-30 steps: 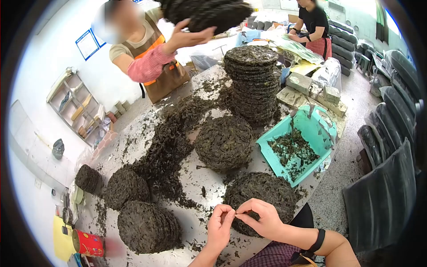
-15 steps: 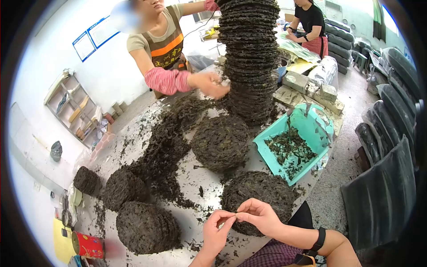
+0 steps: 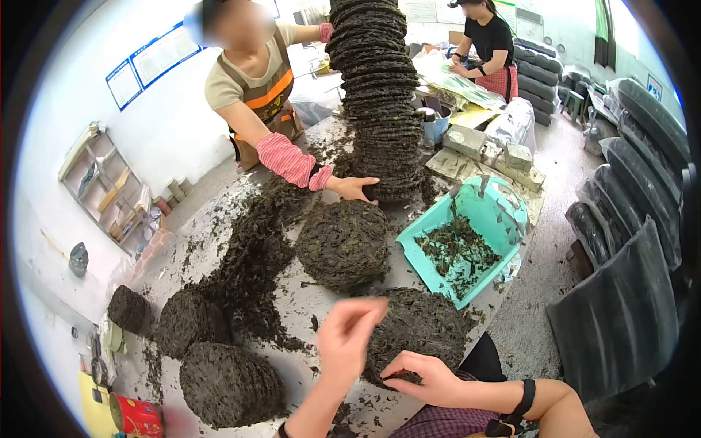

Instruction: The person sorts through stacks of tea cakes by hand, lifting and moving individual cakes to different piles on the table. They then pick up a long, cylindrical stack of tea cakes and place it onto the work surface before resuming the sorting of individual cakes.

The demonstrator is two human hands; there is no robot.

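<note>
Closest to me lies a stack of dark round leaf discs [image 3: 420, 332], rough and flaky, with both hands at its near side. My left hand [image 3: 345, 339] is raised at the stack's left edge, its fingers drawn together and smeared by motion at the tips. My right hand [image 3: 427, 381] is lower, in front of the stack, thumb and forefinger curled into a pinch; anything between them is too small to name. Just beyond lies another stack of discs [image 3: 343, 244]. To its right, a turquoise scoop-shaped tray [image 3: 410, 252] holds loose dark leaf flakes.
A co-worker's hand [image 3: 354, 190] touches the base of a tall disc column [image 3: 376, 95]. Loose dark leaves [image 3: 252, 252] spread across the table [image 3: 292, 292]. More disc stacks [image 3: 230, 387] lie at left. Bricks [image 3: 467, 140] sit behind the tray; dark wrapped bundles [image 3: 621, 306] stand right.
My hands, fingertips together before, have parted: the left rose, the right dropped slightly. The co-worker's hand moved down to the column's base. The view shifted a little.
</note>
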